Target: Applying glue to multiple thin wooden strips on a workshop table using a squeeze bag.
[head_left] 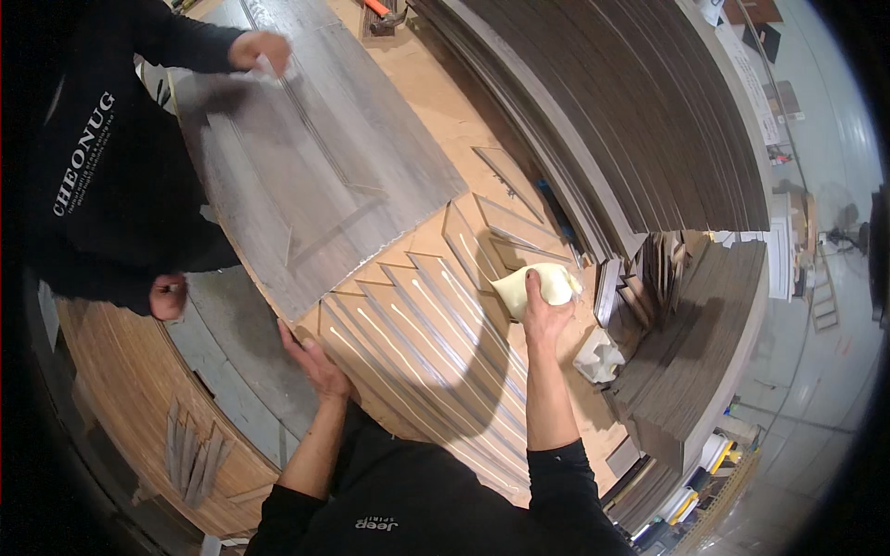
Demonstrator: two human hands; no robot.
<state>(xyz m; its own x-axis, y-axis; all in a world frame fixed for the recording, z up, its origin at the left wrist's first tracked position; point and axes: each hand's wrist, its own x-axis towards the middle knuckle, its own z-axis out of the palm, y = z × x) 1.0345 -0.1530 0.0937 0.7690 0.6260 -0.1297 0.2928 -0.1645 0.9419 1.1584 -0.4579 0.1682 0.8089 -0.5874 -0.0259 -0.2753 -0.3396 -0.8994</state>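
Observation:
My right hand (pixel 545 320) is wrapped around a soft, cream-coloured squeeze bottle (pixel 556 284), its narrow end pointing left above the table. Below and left of it, several wooden strips (pixel 436 324) with pointed ends lie side by side, many with a white bead of glue along their length. At the table's left edge, my left hand (pixel 317 363) rests with fingers apart by the near corner of a large grey wood-look panel (pixel 315 157). Some of its fingertips are hard to make out.
Another person's hand (pixel 260 54) holds a white cloth or paper over the panel. Tall stacks of dark boards (pixel 593 111) line the right side. A crumpled white piece (pixel 599 356) sits near my right forearm. A hammer (pixel 382 11) lies at the far end.

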